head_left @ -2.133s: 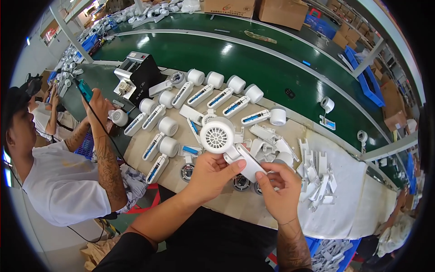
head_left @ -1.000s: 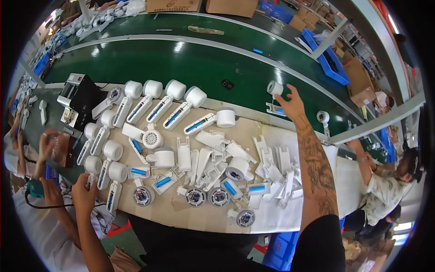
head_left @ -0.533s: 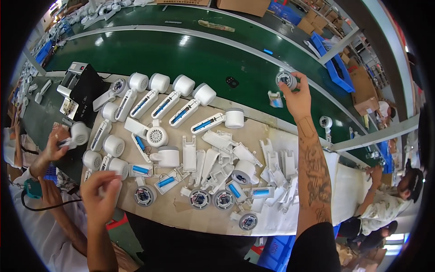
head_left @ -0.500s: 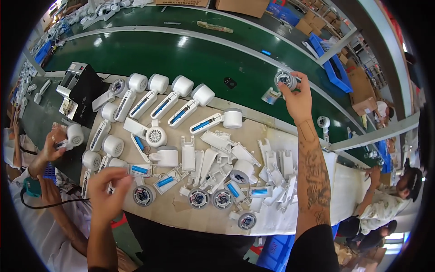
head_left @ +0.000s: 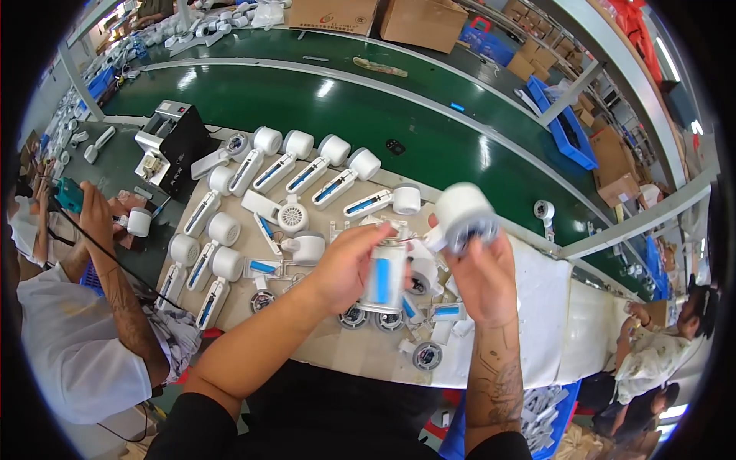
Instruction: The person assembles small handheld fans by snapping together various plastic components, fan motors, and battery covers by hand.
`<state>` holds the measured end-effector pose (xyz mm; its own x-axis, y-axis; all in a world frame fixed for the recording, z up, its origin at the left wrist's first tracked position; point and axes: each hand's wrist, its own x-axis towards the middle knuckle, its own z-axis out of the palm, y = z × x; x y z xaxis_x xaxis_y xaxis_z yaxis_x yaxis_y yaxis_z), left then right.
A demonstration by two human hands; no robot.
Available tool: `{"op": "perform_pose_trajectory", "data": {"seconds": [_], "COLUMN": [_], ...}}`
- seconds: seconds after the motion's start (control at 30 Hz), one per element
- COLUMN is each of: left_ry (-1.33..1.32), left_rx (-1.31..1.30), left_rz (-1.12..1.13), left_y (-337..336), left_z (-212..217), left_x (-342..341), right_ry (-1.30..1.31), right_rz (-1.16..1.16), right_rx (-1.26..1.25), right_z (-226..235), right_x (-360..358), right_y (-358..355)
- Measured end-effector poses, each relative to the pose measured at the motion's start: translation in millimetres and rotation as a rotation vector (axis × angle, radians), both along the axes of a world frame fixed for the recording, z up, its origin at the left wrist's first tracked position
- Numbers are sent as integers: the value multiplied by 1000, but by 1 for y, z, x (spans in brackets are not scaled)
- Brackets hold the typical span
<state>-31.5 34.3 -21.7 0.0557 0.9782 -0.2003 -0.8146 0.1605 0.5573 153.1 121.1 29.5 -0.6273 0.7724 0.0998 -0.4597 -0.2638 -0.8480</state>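
Now handle shell (head_left: 383,277) in left hand (head_left: 346,262).

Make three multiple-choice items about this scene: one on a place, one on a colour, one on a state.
1. Where is the black machine?
A. left end of the bench
B. on the belt
C. on the floor

2. What colour is the belt?
A. grey
B. green
C. blue

3. What is the state of the left hand?
A. empty
B. flat on the bench
C. closed on a handle

Answers:
1 A: the black machine stands at the bench's left end.
2 B: the belt is green.
3 C: the left hand grips the handle; the right hand holds the round head.
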Motion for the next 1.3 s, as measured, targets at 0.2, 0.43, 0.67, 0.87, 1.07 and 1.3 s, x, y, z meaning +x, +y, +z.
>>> {"op": "perform_pose_trajectory", "data": {"seconds": [0.2,0.43,0.67,0.87,1.07,1.3], "left_ry": [484,565,343,285,350,468], "left_rx": [80,60,-78,17,2,15], "left_rz": [23,76,6,13,19,-163], "left_y": [-42,-63,-66,-71,-71,-75], "left_z": [23,13,17,27,29,25], "left_x": [-8,3,8,12,14,22], "right_ry": [-169,-434,-162,-128,-113,-369], "right_rz": [501,61,-31,-7,21,466], "right_rx": [-370,-26,255,270,265,143], "right_z": [-36,-39,4,5,6,40], "right_x": [37,9,-13,-15,-8,1], "right_y": [-35,-36,-35,-34,-33,-5]}}
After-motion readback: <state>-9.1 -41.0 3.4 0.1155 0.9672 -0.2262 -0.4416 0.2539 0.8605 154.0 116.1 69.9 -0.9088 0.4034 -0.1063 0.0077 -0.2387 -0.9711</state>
